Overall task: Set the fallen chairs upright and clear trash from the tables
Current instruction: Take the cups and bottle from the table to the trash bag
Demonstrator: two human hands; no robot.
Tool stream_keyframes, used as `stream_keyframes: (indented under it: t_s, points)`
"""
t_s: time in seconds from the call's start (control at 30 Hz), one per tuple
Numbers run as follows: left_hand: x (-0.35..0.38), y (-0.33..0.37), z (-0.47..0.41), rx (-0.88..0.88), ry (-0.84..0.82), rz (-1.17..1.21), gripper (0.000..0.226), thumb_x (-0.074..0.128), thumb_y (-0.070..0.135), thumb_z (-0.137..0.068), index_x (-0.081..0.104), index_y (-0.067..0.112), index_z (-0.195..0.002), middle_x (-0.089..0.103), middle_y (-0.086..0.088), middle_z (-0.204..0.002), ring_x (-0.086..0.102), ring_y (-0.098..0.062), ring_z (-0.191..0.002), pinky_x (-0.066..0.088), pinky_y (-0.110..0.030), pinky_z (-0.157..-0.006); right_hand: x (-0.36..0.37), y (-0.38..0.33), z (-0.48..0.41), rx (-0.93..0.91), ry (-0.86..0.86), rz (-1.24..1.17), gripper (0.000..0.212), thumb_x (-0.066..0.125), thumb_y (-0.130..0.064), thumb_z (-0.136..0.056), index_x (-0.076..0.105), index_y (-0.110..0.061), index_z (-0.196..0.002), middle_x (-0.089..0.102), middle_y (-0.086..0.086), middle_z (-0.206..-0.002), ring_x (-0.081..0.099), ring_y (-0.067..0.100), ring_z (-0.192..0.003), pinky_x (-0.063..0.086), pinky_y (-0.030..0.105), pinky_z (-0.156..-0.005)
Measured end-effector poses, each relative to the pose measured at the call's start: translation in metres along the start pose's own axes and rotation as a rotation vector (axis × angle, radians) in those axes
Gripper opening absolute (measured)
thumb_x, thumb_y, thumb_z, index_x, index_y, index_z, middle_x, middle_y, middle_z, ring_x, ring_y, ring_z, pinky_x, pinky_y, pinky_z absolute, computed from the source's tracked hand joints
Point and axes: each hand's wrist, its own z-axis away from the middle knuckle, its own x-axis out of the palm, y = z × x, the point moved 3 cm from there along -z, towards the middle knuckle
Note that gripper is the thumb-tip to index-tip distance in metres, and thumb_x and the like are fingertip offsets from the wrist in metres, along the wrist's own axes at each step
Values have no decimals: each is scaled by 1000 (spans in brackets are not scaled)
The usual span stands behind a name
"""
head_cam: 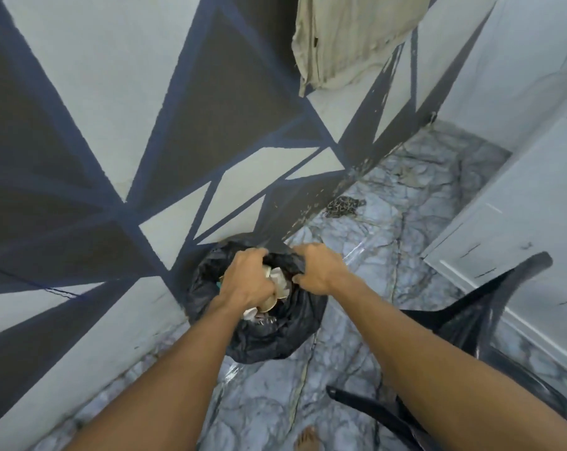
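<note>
Bagging trash: the step in hand, judged from the scene, is the clearing half of the task, near its disposal end.

- Item, left hand [248,276]: it is reaching down into the mouth of the black trash bag [275,336], fingers curled round the pale trash [280,281], which looks like paper cups and scraps; the fingertips are hiding behind the load.
- Item, right hand [318,270]: it is gripping the bag's rim on the far right side, fingers bunched tight on the plastic, holding the mouth open.
- Item, trash bag: it is sitting on the marbled floor [389,229], touching the foot of the painted wall [80,125].
- Item, black chair [464,327]: it is lying tilted to the right of the bag, near the white door [503,222], and appears not to be upright.
- Item, bare foot [306,439]: it is showing at the bottom edge.
- Item, pale cloth [350,37]: it is hanging at the top.

Next move, as a judgement: the left hand is needing to let the trash drop and come out without snagging the rim; the chair is then calling for both hands, and no table is showing.
</note>
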Motion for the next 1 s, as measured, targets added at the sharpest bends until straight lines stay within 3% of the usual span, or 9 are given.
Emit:
stream_keyframes:
  t_s: [0.07, 0.17, 0.27, 0.43, 0.57, 0.7, 0.83, 0.9, 1.0]
  points:
    - [6, 43, 1, 93, -22, 21, 31, 63, 19, -71, 63, 26, -101, 63, 5, -103, 57, -23, -106, 53, -39, -82, -26, 24, 21, 61, 37, -8, 37, 68, -30, -76, 66, -20, -111, 67, 10, -100, 64, 34, -99, 54, 37, -75]
    - [18, 131, 9, 293, -33, 38, 29, 65, 22, -78, 66, 24, -107, 67, 0, -110, 59, -26, -110, 53, -38, -86, -75, 72, 76, 152, 158, -16, 48, 70, -34, -81, 62, -18, -126, 64, 12, -122, 58, 32, -115, 51, 39, -87]
    - [46, 231, 34, 509, -84, 24, 40, 65, 21, -84, 64, 19, -124, 64, -3, -126, 57, -26, -118, 49, -37, -93, -117, 136, 160, 281, 282, 14, 51, 68, -30, -83, 58, -20, -132, 61, 10, -129, 53, 28, -123, 48, 39, -95]
    - [123, 390, 127, 838, -213, -51, 47, 66, 22, -79, 62, 20, -126, 66, -7, -124, 59, -28, -117, 51, -39, -94, -152, 250, 348, 603, 443, -9, 49, 69, -30, -81, 60, -23, -129, 62, 9, -128, 53, 29, -122, 47, 39, -98]
    - [207, 488, 245, 1055, -384, -162, 54, 63, 20, -82, 56, 21, -135, 58, -4, -137, 49, -25, -129, 43, -38, -104, -131, 326, 530, 876, 525, -83, 50, 67, -28, -83, 57, -25, -133, 60, 4, -131, 53, 27, -123, 45, 38, -101]
    - [284, 549, 367, 1252, -567, -221, 48, 65, 16, -78, 63, 17, -126, 65, -7, -126, 56, -29, -121, 48, -37, -97, -83, 367, 681, 1077, 576, -140, 50, 67, -29, -83, 59, -23, -132, 59, 5, -135, 53, 27, -125, 45, 38, -100]
    - [340, 582, 464, 1412, -631, -302, 51, 65, 18, -75, 61, 20, -126, 63, -3, -117, 53, -26, -115, 49, -41, -93, -44, 393, 783, 1190, 616, -218, 48, 64, -29, -83, 59, -24, -131, 58, 5, -136, 55, 25, -121, 46, 37, -100]
    - [361, 590, 498, 1422, -674, -308, 47, 65, 17, -74, 62, 20, -121, 64, -3, -111, 55, -27, -111, 52, -43, -89, -32, 402, 821, 1218, 662, -253, 43, 63, -29, -87, 61, -22, -129, 62, 3, -132, 57, 24, -118, 47, 38, -100]
    - [385, 595, 531, 1399, -729, -271, 55, 69, 18, -75, 58, 21, -128, 65, -1, -119, 60, -26, -110, 54, -41, -88, -12, 413, 861, 1274, 725, -289, 37, 60, -29, -91, 62, -21, -127, 64, 3, -130, 58, 24, -119, 47, 40, -101]
